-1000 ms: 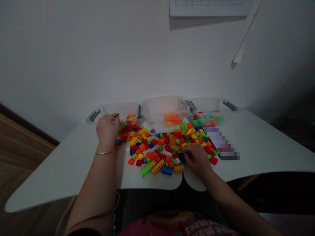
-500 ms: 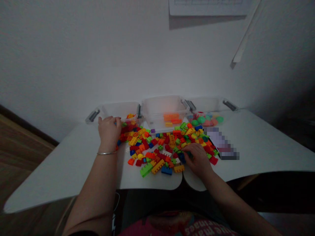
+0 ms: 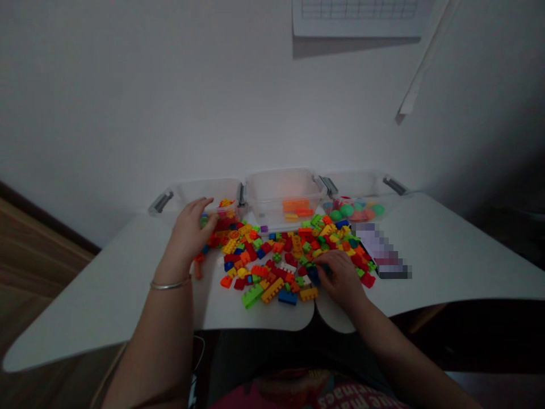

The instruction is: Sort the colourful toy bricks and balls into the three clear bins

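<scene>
A heap of coloured toy bricks [image 3: 281, 255] covers the middle of the white table [image 3: 106, 289]. My left hand [image 3: 189, 230] lies at the heap's left edge, fingers stretched toward the left clear bin [image 3: 204, 193]; it holds nothing that I can see. My right hand [image 3: 340, 271] rests on the right part of the heap, fingers curled on a dark blue brick [image 3: 314, 275]. A thin bangle [image 3: 169, 284] circles my left wrist.
Three clear plastic bins stand along the wall: the left one holds a few bricks, the middle bin [image 3: 284, 196] orange bricks, the right bin [image 3: 357, 201] green and pink balls. A blurred flat object [image 3: 383, 253] lies right of the heap. The table's front edge has a notch.
My left hand has drawn back slightly from the left bin and its fingers have opened out over the heap's edge. My right hand has stayed on the bricks.
</scene>
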{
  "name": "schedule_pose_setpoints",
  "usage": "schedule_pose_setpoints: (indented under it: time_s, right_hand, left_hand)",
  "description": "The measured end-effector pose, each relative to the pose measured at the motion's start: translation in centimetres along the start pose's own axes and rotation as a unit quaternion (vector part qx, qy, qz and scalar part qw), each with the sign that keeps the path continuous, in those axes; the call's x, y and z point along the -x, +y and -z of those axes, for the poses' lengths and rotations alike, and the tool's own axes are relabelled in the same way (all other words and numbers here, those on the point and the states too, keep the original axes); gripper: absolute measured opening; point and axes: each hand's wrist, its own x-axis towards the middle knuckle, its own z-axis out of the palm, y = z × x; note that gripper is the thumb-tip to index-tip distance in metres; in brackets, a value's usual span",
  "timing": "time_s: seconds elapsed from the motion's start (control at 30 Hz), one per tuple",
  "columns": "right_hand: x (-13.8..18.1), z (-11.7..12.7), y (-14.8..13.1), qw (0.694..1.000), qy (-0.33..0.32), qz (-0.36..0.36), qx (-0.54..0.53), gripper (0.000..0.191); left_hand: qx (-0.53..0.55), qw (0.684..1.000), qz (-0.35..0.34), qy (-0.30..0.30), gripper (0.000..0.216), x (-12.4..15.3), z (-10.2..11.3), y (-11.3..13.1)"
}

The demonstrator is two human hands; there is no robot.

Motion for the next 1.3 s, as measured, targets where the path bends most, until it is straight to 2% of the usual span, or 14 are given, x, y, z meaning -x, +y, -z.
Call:
schedule_pose_setpoints:
  time_s: [0.07, 0.2, 0.33, 0.53, 0.73, 1.03, 1.17, 1.3]
  right_hand:
    - [0.0, 0.0, 0.0, 1.000, -0.001, -0.002, -0.005, 0.013]
    - [0.0, 0.1, 0.0, 1.000, -0.001, -0.008, -0.006, 0.013]
    - [0.0, 0.1, 0.0, 1.000, -0.001, -0.010, -0.008, 0.013]
    - [0.0, -0.1, 0.1, 1.000, -0.003, -0.006, -0.004, 0.012]
    - [0.1, -0.1, 0.1, 1.000, -0.003, -0.001, -0.002, 0.013]
    - [0.0, -0.1, 0.1, 1.000, -0.004, -0.002, -0.007, 0.013]
    - [0.0, -0.1, 0.1, 1.000, -0.007, 0.000, -0.010, 0.014]
    - [-0.1, 0.0, 0.1, 1.000, -0.004, 0.004, -0.007, 0.014]
  left_hand:
    - [0.002, 0.998, -0.048, -0.038, 0.036, 1.0, 0.7, 1.4]
    - [0.010, 0.970, -0.118, -0.211, 0.020, 3.1, 0.5, 3.3]
    - [-0.003, 0.952, -0.132, -0.278, 0.020, 4.6, -0.9, 3.3]
    - [0.028, 0.937, -0.122, -0.327, 0.020, 5.3, -1.9, 2.7]
    - [-0.009, 0.931, -0.116, -0.347, 0.020, 5.3, -1.9, 3.3]
    - [-0.009, 0.933, -0.114, -0.342, 0.021, 5.5, -2.6, 3.6]
    - [0.008, 0.939, -0.109, -0.327, 0.020, 5.7, -2.3, 3.5]
    - [-0.023, 0.937, -0.107, -0.333, 0.019, 5.8, -2.1, 3.5]
